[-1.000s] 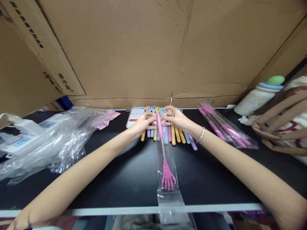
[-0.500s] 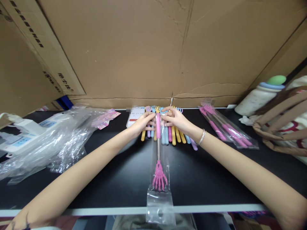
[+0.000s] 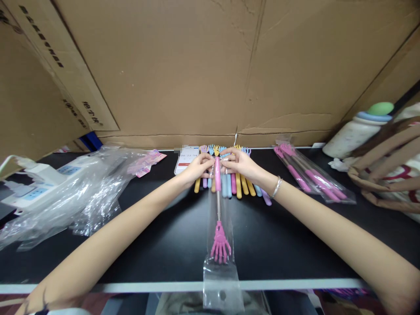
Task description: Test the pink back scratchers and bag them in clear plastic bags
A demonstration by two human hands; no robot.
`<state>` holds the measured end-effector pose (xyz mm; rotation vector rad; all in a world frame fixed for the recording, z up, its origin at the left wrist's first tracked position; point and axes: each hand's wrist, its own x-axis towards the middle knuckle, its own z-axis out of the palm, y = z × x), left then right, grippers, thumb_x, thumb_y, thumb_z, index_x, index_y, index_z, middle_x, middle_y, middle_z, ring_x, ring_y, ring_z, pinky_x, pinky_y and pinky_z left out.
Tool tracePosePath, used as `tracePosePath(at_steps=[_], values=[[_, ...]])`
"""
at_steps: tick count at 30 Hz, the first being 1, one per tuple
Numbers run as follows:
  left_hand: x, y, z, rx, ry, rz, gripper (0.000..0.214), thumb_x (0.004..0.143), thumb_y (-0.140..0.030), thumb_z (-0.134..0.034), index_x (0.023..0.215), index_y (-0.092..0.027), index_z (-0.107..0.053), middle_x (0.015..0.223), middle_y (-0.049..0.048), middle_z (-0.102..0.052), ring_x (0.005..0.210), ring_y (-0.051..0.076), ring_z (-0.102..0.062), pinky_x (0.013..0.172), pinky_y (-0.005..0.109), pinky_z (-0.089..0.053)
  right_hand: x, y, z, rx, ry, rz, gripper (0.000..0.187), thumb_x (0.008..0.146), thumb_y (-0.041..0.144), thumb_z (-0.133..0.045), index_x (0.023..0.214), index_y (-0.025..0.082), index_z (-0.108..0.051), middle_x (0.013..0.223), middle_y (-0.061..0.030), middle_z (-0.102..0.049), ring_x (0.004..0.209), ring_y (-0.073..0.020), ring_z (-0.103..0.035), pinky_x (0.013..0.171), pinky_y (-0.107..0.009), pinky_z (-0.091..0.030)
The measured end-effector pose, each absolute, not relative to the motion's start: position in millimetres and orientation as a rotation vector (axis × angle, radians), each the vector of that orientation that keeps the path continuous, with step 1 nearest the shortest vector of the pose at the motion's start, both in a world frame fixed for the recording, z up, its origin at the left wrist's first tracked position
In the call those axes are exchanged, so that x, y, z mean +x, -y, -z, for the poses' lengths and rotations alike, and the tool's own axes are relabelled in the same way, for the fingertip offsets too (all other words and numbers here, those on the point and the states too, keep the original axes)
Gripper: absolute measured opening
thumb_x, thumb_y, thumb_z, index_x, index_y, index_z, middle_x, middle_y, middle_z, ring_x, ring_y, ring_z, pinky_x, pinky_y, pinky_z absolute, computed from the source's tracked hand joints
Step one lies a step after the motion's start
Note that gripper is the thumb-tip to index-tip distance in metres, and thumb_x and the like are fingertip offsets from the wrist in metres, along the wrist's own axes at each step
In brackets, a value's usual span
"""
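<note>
A pink back scratcher (image 3: 218,223) with a hand-shaped claw lies inside a long clear plastic sleeve (image 3: 222,280) that runs from the far middle of the black table toward me. My left hand (image 3: 196,168) and my right hand (image 3: 240,162) both pinch the sleeve's far end around the pink handle, fingers closed. Just behind the hands lies a row of loose back scratchers (image 3: 241,183) in yellow, blue, pink and purple.
Crumpled clear bags (image 3: 78,192) and a white power strip (image 3: 29,186) lie at left. A phone (image 3: 186,158) rests by the cardboard wall (image 3: 197,65). Bagged pink scratchers (image 3: 311,177) lie at right, beside a bottle (image 3: 352,131) and a brown-handled bag (image 3: 387,166).
The bagged scratcher swung slightly left, then slid a little toward me; both hands stayed pinching its far end.
</note>
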<state>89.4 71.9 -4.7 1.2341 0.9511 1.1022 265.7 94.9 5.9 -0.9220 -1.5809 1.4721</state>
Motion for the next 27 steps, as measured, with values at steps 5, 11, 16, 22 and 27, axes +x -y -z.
tracePosePath(at_steps=[5,11,16,22,27], values=[[89,-71,2,1.224,-0.963,-1.185,0.024,0.076,-0.034,-0.066,0.083,-0.018,-0.05,0.073,-0.0024,-0.052,0.068,0.009,-0.056,0.058,0.019,-0.052,263,-90,-8,-0.917,1.525,-1.486,0.029,0.078,0.025,-0.068,0.1,0.021,-0.049,0.082,0.0003,-0.065,0.074,-0.0116,-0.067,0.072,-0.03,-0.058],[87,-73,-4,1.179,-1.003,-1.282,0.019,0.078,-0.03,-0.063,0.082,-0.017,-0.05,0.076,-0.0019,-0.054,0.067,0.009,-0.055,0.059,0.02,-0.052,262,-82,-15,-0.873,1.555,-1.738,0.033,0.082,0.037,-0.064,0.103,0.019,-0.045,0.086,-0.0042,-0.067,0.071,-0.015,-0.07,0.075,-0.033,-0.058],[84,-74,-7,1.16,-1.005,-1.305,0.019,0.078,-0.029,-0.063,0.083,-0.017,-0.05,0.083,0.0006,-0.058,0.073,0.011,-0.058,0.061,0.022,-0.053,260,-73,-21,-0.897,1.711,-1.764,0.032,0.079,0.029,-0.068,0.099,0.018,-0.045,0.08,-0.003,-0.068,0.073,-0.0156,-0.07,0.074,-0.031,-0.059],[82,-73,-9,1.177,-1.011,-1.226,0.023,0.078,-0.031,-0.064,0.092,-0.015,-0.056,0.092,0.0058,-0.061,0.081,0.014,-0.06,0.063,0.024,-0.054,258,-69,-23,-0.868,1.738,-1.763,0.033,0.078,0.031,-0.068,0.099,0.018,-0.046,0.076,-0.0024,-0.068,0.071,-0.0152,-0.07,0.072,-0.029,-0.059],[83,-72,-12,1.181,-1.034,-1.214,0.021,0.078,-0.029,-0.063,0.09,-0.015,-0.054,0.085,0.0033,-0.057,0.07,0.01,-0.056,0.057,0.02,-0.051,258,-75,-22,-0.839,1.612,-1.75,0.028,0.087,0.045,-0.055,0.095,0.018,-0.052,0.075,-0.0053,-0.069,0.065,-0.015,-0.068,0.065,-0.027,-0.059]])
